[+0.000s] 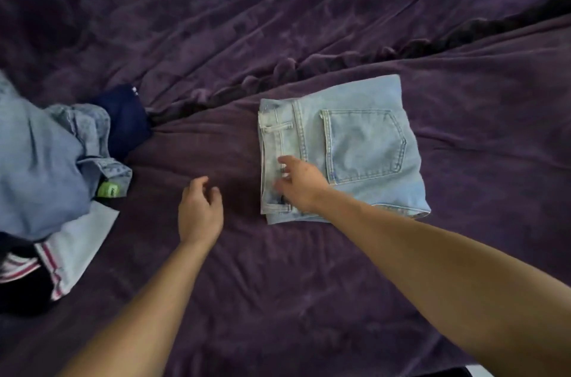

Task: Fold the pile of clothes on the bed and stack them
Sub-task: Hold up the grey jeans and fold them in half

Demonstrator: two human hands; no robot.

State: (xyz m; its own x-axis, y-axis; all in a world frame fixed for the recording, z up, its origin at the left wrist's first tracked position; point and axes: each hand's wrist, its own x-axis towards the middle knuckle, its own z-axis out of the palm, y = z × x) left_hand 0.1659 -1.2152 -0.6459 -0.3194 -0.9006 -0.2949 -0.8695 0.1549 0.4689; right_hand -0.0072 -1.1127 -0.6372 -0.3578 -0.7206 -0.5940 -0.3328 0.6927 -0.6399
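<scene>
A pair of light blue jeans (364, 142) lies folded into a square on the purple bedspread (278, 284), back pocket facing up. My right hand (301, 183) is over the jeans' waistband edge with fingers spread and relaxed, holding nothing. My left hand (200, 213) hovers over bare bedspread to the left of the jeans, fingers loosely curled and empty. At the left edge sits the unfolded pile of clothes (46, 166): a blue denim garment on top, a dark navy piece (126, 123) behind it, and a white cloth with red stripes (66, 256) below.
The bedspread is wrinkled, with a dark fold line (401, 46) running diagonally from centre to upper right. A small green tag (108, 189) pokes out of the pile. Bare bedspread lies between the pile and the jeans.
</scene>
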